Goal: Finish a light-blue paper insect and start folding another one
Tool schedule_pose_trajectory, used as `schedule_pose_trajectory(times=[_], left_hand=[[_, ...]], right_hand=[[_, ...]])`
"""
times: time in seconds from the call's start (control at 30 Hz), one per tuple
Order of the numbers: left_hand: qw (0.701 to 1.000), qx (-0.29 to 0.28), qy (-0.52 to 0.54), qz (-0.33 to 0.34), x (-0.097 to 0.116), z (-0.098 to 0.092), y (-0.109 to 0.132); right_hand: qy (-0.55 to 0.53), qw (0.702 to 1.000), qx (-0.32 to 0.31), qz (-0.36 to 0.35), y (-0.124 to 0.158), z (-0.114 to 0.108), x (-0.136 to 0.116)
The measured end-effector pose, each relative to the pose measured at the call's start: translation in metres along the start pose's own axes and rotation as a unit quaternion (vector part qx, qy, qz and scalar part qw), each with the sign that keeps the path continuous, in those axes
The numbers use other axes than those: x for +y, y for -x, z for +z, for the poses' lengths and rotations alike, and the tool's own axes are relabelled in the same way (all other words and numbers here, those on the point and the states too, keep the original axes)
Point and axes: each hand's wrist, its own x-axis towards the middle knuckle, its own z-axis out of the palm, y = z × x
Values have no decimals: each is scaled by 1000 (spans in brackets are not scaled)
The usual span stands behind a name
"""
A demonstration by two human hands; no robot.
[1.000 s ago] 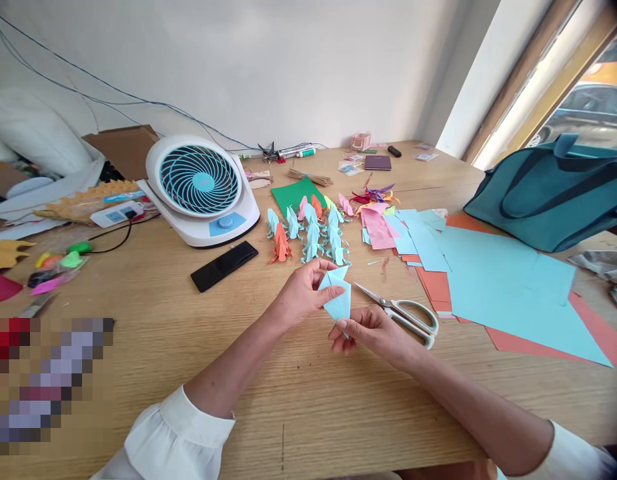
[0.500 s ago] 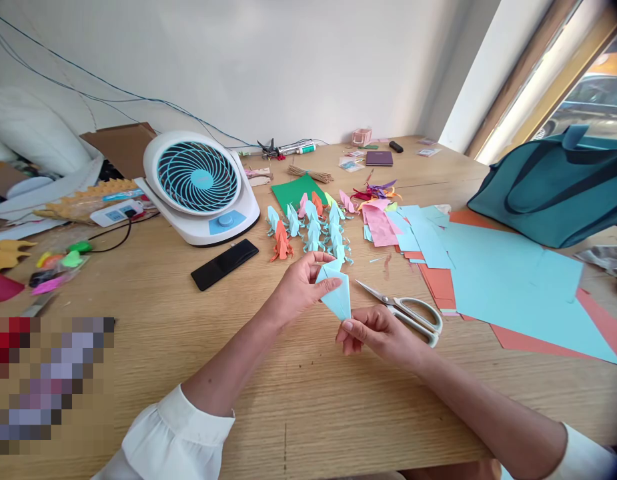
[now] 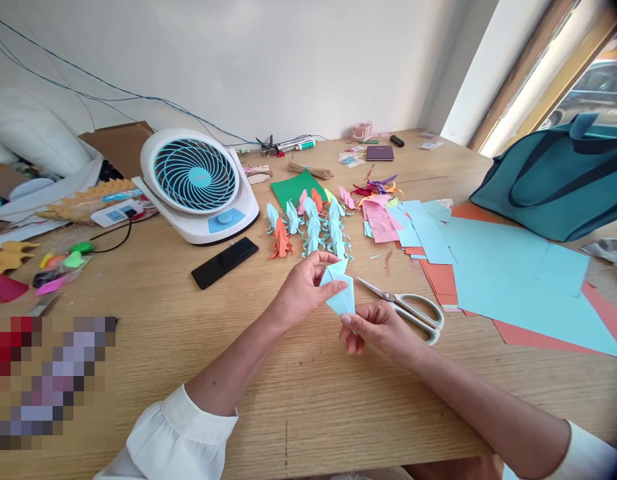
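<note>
A folded light blue paper (image 3: 342,293) is held up over the table between both hands. My left hand (image 3: 308,287) pinches its upper left part, thumb on the front face. At its lower corner, the thumb and fingers of my right hand (image 3: 371,327) are closed on the paper. Just behind the hands stand several folded paper figures (image 3: 312,227), mostly light blue, some pink and orange. White-handled scissors (image 3: 413,310) lie to the right, close behind my right hand.
A white fan (image 3: 195,180) and a black phone (image 3: 225,263) are at the left. Blue sheets (image 3: 518,273) and orange sheets spread at the right, beside a teal bag (image 3: 553,187). Behind the figures lies a green sheet (image 3: 293,190).
The folded paper and both hands have shifted slightly to the right. My right hand's fingertips now cover more of the paper's lower corner. The camera view has moved a little.
</note>
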Motion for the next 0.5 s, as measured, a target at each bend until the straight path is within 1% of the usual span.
schedule_pose_trajectory(times=[0.1, 0.27, 0.4, 0.5], left_hand=[[1000, 1, 2, 2, 1, -2, -1], [1000, 4, 18, -1, 4, -4, -2], [999, 2, 39, -12, 7, -4, -1], [999, 5, 30, -15, 7, -4, 0]], right_hand=[[-9, 1000, -15, 4, 1, -1, -1], [-4, 999, -27, -32, 3, -3, -4], [27, 999, -20, -24, 4, -4, -2], [61, 998, -19, -16, 4, -4, 0]])
